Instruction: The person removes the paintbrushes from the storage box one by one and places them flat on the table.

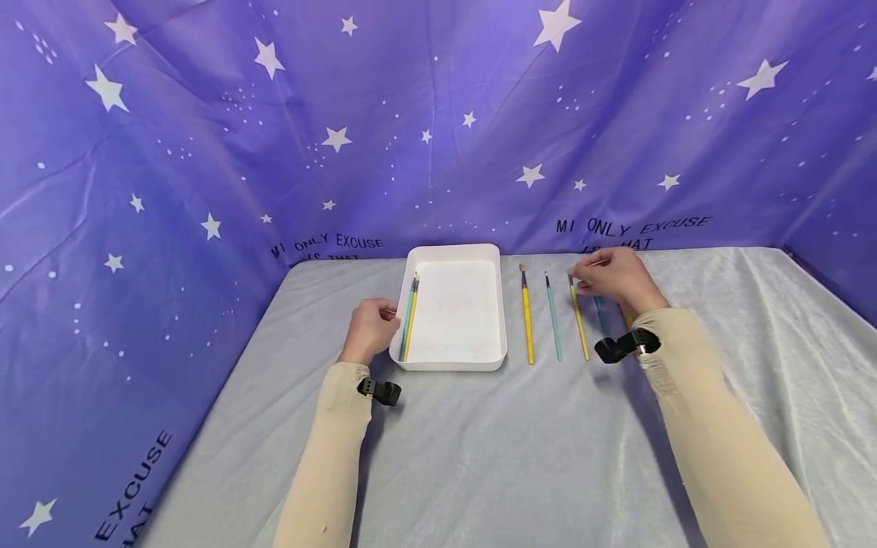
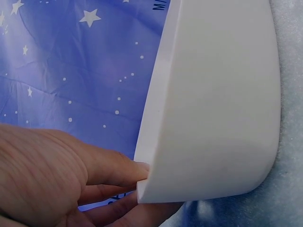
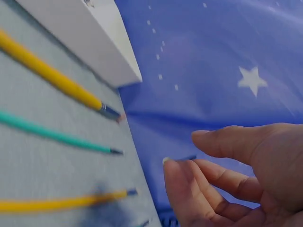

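My left hand pinches the left wall of a white tray; in the left wrist view the thumb lies on the rim and the other fingers are below it. Inside the tray, along its left side, lie a teal paintbrush and a yellow paintbrush. My right hand hovers over the brushes at right, thumb and fingertips apart. Nearest its fingertips is a thin yellow paintbrush on the table. A dark teal brush and another yellow one are partly hidden beneath that hand and wrist.
Between the tray and my right hand, a thick yellow paintbrush and a slim teal paintbrush lie side by side, bristles toward the back. Grey cloth covers the table. A purple star-patterned curtain hangs behind and at both sides.
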Demonstrator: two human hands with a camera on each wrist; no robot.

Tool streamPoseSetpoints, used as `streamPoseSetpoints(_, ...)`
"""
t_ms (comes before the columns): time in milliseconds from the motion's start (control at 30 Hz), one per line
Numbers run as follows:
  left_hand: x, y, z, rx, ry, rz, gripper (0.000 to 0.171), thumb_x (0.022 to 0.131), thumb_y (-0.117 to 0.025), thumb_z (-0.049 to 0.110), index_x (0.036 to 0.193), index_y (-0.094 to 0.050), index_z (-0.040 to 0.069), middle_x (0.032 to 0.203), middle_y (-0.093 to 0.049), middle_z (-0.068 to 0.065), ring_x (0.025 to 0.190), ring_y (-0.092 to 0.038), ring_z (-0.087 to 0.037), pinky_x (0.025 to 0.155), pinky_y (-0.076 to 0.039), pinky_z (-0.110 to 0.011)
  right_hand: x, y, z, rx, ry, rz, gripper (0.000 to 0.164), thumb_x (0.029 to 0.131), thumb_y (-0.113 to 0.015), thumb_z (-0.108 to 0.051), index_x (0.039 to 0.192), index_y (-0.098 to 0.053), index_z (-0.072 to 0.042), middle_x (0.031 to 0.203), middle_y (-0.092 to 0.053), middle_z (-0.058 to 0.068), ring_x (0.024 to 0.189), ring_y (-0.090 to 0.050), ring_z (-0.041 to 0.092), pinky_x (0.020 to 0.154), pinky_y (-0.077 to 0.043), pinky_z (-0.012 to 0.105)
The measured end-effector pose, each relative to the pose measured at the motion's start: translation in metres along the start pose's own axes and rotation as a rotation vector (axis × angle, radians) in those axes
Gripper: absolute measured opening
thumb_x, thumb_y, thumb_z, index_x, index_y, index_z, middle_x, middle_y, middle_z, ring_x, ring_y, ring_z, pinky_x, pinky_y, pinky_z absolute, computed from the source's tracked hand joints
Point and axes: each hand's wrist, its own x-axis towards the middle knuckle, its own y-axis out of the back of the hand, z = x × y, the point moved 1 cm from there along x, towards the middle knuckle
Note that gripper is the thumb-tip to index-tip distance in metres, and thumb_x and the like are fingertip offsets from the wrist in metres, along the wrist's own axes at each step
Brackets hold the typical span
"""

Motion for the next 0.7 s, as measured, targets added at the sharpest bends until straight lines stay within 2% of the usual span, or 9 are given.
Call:
streamPoseSetpoints(133, 0.000, 0.000, 0.000, -0.004, 0.004, 0.000, 0.028, 0.094, -0.063, 0.004, 0.120, -0.072, -0.001, 0.107, -0.072, -0.018, 0.096, -0.067, -0.029, 0.081, -0.056, -0.038, 0.002, -0.015, -0.013, 0.036, -0.003, -0.036, 0.035, 0.096, -0.069, -0.015, 0.121, -0.061, 0.008, 0.118, -0.065, 0.016, 0.083, -0.071, 0.010, 0.088, -0.061, 0.034)
streamPoseSetpoints(367, 0.000, 0.000, 0.002, 0.002, 0.010, 0.002, 0.028, 0.094, -0.063, 0.004, 0.121, -0.072, -0.001, 0.108, -0.072, -0.018, 0.097, -0.067, -0.030, 0.082, -0.056, -0.039, 0.007, -0.038, -0.029, 0.027, -0.026, -0.091, 0.031, 0.096, -0.067, -0.015, 0.119, -0.062, 0.005, 0.124, -0.060, 0.018, 0.091, -0.069, 0.016, 0.093, -0.059, 0.036)
streamPoseSetpoints(700, -0.002, 0.001, 0.001, 0.004, 0.026, -0.004, 0.029, 0.095, -0.063, 0.005, 0.121, -0.071, -0.001, 0.108, -0.072, -0.018, 0.098, -0.067, -0.030, 0.082, -0.056, -0.040, 0.011, -0.073, -0.051, 0.064, 0.023, -0.138, 0.022, 0.093, -0.067, -0.005, 0.109, -0.065, 0.010, 0.111, -0.067, 0.022, 0.080, -0.071, 0.017, 0.089, -0.061, 0.038)
